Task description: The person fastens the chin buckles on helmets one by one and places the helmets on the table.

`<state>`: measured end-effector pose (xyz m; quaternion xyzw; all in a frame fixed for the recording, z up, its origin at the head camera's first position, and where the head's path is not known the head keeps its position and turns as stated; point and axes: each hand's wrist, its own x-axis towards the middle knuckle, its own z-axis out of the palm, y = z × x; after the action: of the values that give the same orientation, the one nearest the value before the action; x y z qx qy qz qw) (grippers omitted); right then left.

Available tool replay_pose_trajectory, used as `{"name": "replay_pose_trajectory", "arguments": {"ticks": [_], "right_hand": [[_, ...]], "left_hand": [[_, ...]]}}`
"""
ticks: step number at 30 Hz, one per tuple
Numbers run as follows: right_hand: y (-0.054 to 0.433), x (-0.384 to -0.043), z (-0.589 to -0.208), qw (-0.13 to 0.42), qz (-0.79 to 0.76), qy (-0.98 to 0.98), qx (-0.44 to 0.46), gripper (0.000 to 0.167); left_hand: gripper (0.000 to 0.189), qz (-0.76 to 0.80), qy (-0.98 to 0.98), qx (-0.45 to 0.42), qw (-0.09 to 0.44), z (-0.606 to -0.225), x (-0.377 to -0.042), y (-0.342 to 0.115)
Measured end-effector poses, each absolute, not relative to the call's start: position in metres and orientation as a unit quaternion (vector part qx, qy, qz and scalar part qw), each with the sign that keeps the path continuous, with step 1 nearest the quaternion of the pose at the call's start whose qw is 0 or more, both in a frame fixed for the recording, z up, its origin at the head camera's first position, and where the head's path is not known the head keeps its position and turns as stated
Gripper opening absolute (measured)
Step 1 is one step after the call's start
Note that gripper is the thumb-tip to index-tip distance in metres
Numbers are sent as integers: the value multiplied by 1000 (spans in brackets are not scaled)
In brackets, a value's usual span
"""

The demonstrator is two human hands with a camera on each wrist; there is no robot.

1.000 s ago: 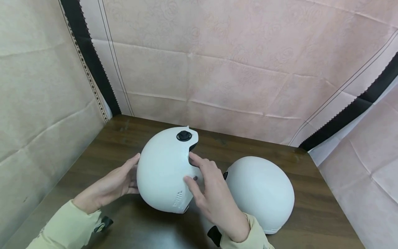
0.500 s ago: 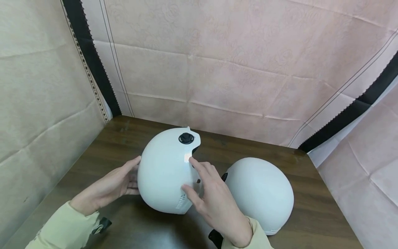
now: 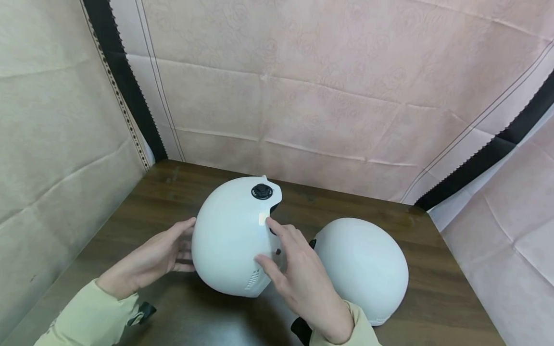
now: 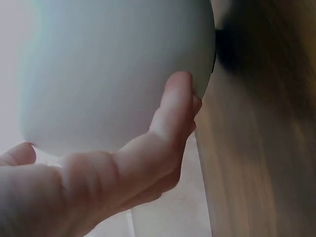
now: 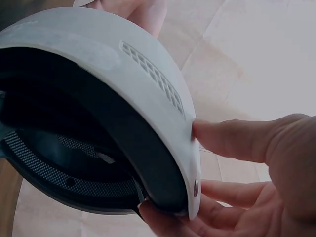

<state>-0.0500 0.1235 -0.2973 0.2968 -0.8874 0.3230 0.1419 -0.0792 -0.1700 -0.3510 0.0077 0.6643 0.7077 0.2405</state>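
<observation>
A white open-face helmet (image 3: 229, 240) is between my two hands, with a black round knob near its front peak. My left hand (image 3: 151, 259) holds its left side; in the left wrist view the curved fingers (image 4: 173, 108) lie against the smooth shell (image 4: 108, 74). My right hand (image 3: 303, 278) grips the rim on the other side. The right wrist view shows the thumb (image 5: 232, 140) on the outer shell near a slotted vent, and fingers at the edge beside the dark lining (image 5: 123, 113). Whether the helmet touches the table cannot be told.
A second white helmet (image 3: 363, 269) sits to the right on the brown wooden table (image 3: 433, 288), close to my right forearm. Pale patterned cloth (image 3: 324, 96) with dark borders stands behind and at both sides.
The held helmet has turned slightly and shifted a little to the right. My right hand has moved slightly right and down with it; the left hand stays nearly the same.
</observation>
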Motion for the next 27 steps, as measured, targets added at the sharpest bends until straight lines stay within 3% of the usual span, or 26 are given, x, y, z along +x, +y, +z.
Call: {"name": "replay_pose_trajectory", "arguments": {"ticks": [17, 27], "right_hand": [[130, -53, -301, 115, 355, -887, 272, 68], [134, -50, -307, 147, 334, -895, 259, 68]], "left_hand": [[69, 709, 670, -17, 220, -341, -75, -167], [66, 694, 688, -28, 208, -334, -70, -163]]}}
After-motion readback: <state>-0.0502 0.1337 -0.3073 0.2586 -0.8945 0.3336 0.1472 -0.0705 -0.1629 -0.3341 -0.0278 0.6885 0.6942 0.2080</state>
